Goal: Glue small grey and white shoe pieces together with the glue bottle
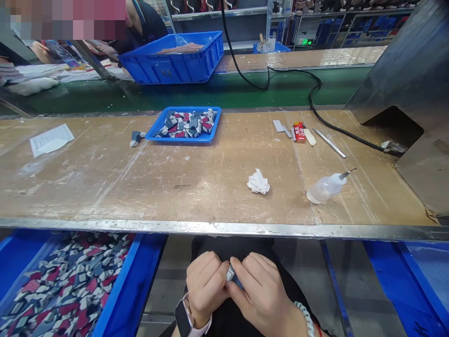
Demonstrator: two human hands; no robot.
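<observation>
Squeeze bottle (326, 188) near crumpled tissue (258, 182)

- small grey piece (230, 274) between the left hand (206, 286) and right hand (261, 295): mostly hidden, shape unclear
- blue bin of patterned pieces (70, 281): cut off by the lower left edge
- co-worker (149, 25): cut off by the top edge, partly behind a blurred patch
- red packet (299, 132): print too small to read
- paper sheet (51, 140): writing too small to read
</observation>
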